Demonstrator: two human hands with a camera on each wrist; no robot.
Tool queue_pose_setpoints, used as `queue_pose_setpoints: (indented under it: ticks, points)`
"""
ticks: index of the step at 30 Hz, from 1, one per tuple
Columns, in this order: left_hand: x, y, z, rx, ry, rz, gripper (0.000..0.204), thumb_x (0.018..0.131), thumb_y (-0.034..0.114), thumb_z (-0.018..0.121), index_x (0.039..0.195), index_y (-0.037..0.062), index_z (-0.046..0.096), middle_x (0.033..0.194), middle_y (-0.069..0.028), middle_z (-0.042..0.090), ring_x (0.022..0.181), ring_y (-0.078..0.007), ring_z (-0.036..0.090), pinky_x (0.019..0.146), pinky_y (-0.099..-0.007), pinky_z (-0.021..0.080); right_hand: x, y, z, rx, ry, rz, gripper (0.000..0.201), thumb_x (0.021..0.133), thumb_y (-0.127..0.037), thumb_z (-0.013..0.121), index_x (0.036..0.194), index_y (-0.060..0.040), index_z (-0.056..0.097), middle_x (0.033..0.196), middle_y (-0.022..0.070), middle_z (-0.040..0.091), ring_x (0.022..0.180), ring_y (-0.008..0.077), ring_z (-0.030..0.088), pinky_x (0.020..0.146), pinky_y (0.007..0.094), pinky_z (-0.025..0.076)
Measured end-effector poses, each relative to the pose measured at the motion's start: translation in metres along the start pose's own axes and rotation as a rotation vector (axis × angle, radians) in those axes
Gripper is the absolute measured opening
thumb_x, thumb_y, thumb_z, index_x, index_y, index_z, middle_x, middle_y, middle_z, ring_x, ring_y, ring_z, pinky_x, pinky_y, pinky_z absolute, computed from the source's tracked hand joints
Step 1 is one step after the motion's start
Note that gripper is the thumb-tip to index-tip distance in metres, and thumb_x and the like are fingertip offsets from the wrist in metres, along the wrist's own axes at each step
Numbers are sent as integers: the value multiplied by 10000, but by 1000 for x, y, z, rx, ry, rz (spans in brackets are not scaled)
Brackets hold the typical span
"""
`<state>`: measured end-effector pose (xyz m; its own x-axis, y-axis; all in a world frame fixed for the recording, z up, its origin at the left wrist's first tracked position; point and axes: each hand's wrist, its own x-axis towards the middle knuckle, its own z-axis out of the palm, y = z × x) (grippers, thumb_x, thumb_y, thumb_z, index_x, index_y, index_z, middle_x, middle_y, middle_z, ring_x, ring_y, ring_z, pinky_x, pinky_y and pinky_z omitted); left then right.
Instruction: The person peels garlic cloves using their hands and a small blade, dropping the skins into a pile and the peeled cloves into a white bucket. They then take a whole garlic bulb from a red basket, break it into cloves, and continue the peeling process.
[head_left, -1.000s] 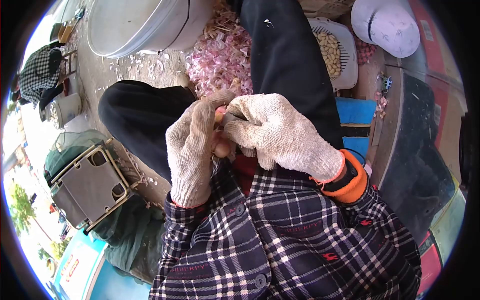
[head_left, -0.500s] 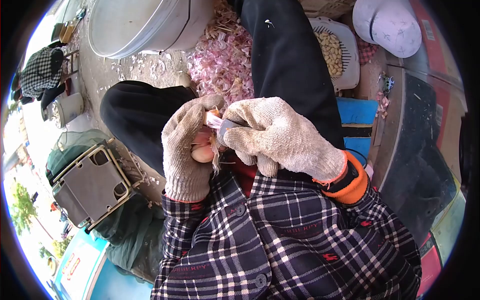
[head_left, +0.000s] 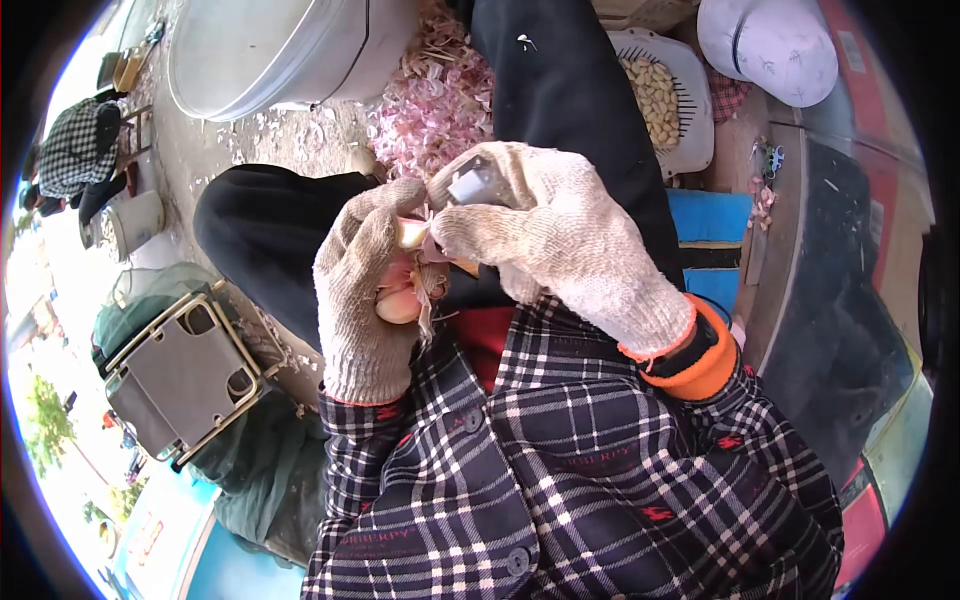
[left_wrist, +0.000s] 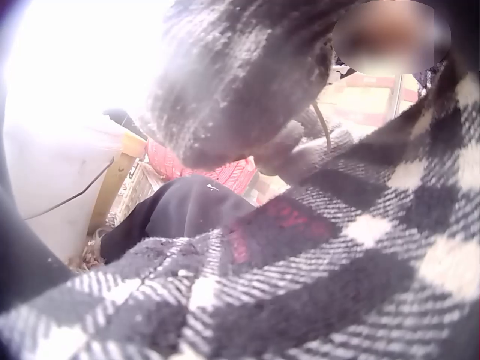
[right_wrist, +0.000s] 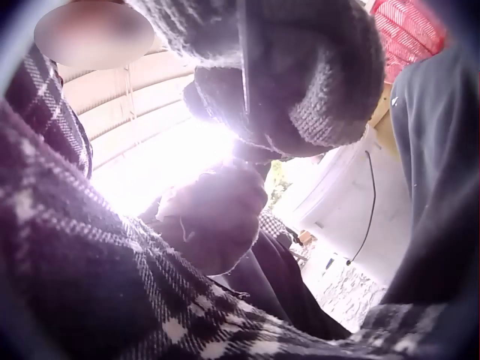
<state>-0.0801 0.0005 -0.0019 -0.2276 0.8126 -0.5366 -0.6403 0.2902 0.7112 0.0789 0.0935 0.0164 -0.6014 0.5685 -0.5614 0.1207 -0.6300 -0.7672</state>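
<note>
In the head view my left hand [head_left: 358, 290], in a knitted work glove, grips garlic cloves [head_left: 398, 305] against its palm. A pale clove [head_left: 410, 233], partly bare of its pink skin, sticks out between its thumb and fingers. My right hand [head_left: 575, 235], gloved too, holds a small knife; its flat metal blade [head_left: 472, 186] shows at the forefinger. Right thumb and fingertips pinch papery skin at the clove's edge. Both wrist views are dark and glary: the left glove [left_wrist: 240, 82] and right glove [right_wrist: 330, 82] show, but the garlic is hidden.
Pink garlic skins [head_left: 435, 110] lie heaped between the legs, beside a large white bucket [head_left: 300, 60]. Peeled cloves fill a white basket [head_left: 697, 110] past the right leg. A folding chair [head_left: 185, 370] stands at left; another person [head_left: 75, 145] sits farther off.
The blade has swung from against the clove up to the right forefinger. The clove shows more pale flesh than a second ago, when the hands hid most of it.
</note>
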Motion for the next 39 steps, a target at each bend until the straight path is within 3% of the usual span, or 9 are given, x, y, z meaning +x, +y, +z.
queue_pose_setpoints:
  ticks: [15,20,22,24,26,28,30,32,39]
  points:
    - [-1,0,10,39,67,131,249,912,179,643,1021,-43,615,877,-109,662,730,-152,657,601,-257,537,0,4,19,-57,128,-45,187,849,-174,735,815,-22,632,648,5,604,492,61,564,442,232,425]
    - [-6,2,10,110,-7,212,250,907,170,644,1024,-49,615,932,-124,671,815,-161,663,721,-270,536,4,12,10,492,-73,103,139,887,-157,697,919,-44,622,662,19,570,445,41,438,404,179,336]
    - [-8,2,11,177,-32,263,264,909,184,642,1028,-51,615,972,-134,675,881,-166,662,808,-288,526,2,7,8,504,-106,100,113,892,-137,679,900,-40,620,645,12,546,438,41,390,401,182,314]
    - [-7,2,13,191,-12,244,302,913,219,644,1039,-53,608,936,-130,675,805,-166,668,725,-277,542,-1,4,8,442,-59,90,116,876,-139,693,885,-39,633,663,15,563,457,41,421,401,192,308]
    - [-6,4,22,53,62,99,319,921,240,638,1044,-53,598,887,-122,670,707,-165,662,622,-272,544,-3,1,18,260,45,15,114,856,-131,712,880,-39,650,690,14,587,480,38,456,405,203,323]
    - [-9,4,20,96,14,54,297,912,236,645,1015,-38,594,824,-102,661,653,-153,646,555,-251,533,4,16,18,-337,288,-512,179,837,-175,723,792,-28,632,633,-4,577,479,71,511,428,248,383]
    - [-9,2,20,54,94,9,283,906,226,647,1005,-34,596,824,-97,662,673,-142,645,550,-245,527,5,16,17,-376,312,-602,167,841,-163,723,809,-27,631,631,-5,582,466,66,507,441,249,390]
    - [-11,4,16,119,66,39,261,902,192,649,1016,-35,593,840,-95,661,687,-136,645,555,-242,524,-2,4,15,117,79,-82,163,841,-153,735,817,-27,635,637,-4,588,471,59,513,434,238,390]
    - [-6,-1,26,216,111,253,226,905,45,641,1104,-39,577,905,-90,662,696,-100,620,561,-205,495,0,8,13,484,54,145,112,833,-105,723,861,-29,646,650,24,594,452,48,466,385,204,341]
